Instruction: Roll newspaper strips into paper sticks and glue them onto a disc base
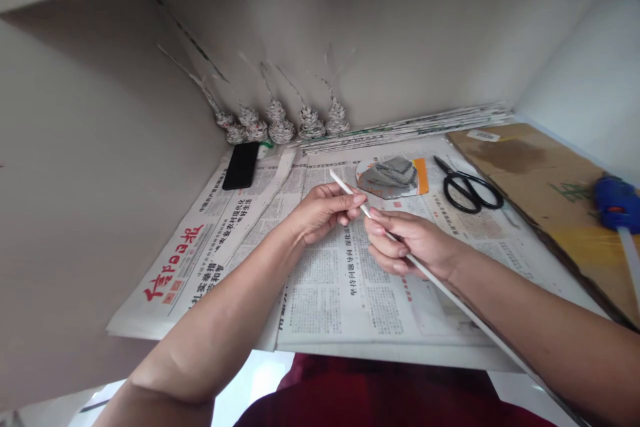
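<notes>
Printed newspaper sheets (310, 317) in black, white and red cover the work surface; a brown flat cardboard sheet (515, 160) lies along the right side. A long thin white rolled-paper stick (453, 297) is held above the newspaper, its tip just past the left fingers, its length slanting down beside the right forearm to the bottom edge; cannot tell if it's one length or two joined. A bundle of long thin grey-white printed-paper sticks (410, 128) lies along the back wall. Right hand (413, 240): fingers curled closed, gripping the stick. Left hand (327, 210): thumb and fingers pinching it near the tip, just beside the right hand. Five gourd-shaped woven newspaper pieces (281, 130) stand in a row at back left, thin strands rising from their tops. Black metal scissors with big loop handles (473, 195) lie beyond the right hand, near a flat white-and-orange piece (423, 177) bearing a grey patterned patch, material unclear. Blue plastic glue gun (617, 201) at far right, on the cardboard. Black rectangular phone (241, 165) lies before the gourds. Small white paper label (483, 136) on the cardboard.
</notes>
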`<state>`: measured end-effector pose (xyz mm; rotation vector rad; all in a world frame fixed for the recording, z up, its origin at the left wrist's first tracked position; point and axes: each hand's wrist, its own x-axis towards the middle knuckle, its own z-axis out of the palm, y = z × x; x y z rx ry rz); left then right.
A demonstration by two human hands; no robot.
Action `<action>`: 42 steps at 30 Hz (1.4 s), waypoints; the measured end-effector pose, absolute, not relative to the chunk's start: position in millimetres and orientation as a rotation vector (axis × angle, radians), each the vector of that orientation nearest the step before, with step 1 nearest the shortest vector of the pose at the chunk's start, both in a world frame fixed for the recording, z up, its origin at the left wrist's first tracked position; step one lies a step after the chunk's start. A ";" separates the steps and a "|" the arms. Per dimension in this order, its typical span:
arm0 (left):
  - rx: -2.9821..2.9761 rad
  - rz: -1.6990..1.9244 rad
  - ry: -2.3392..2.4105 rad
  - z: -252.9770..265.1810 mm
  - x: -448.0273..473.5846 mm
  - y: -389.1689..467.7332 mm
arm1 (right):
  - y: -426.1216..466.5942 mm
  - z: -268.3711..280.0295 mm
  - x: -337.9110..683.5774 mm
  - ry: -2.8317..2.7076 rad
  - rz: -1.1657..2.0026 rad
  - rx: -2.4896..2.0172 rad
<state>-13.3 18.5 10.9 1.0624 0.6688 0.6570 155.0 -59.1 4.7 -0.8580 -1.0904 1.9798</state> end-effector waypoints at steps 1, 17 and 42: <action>1.076 0.658 0.685 11.1 -13.4 18.9 | -58.9 3.9 155.2 -1.144 1.905 -0.928; 1.111 0.593 0.667 10.5 -15.2 18.6 | -56.6 -0.8 156.7 -1.038 1.942 -0.891; 1.180 0.652 0.691 9.6 -13.1 18.2 | -60.3 -2.8 150.7 -1.388 1.507 -1.193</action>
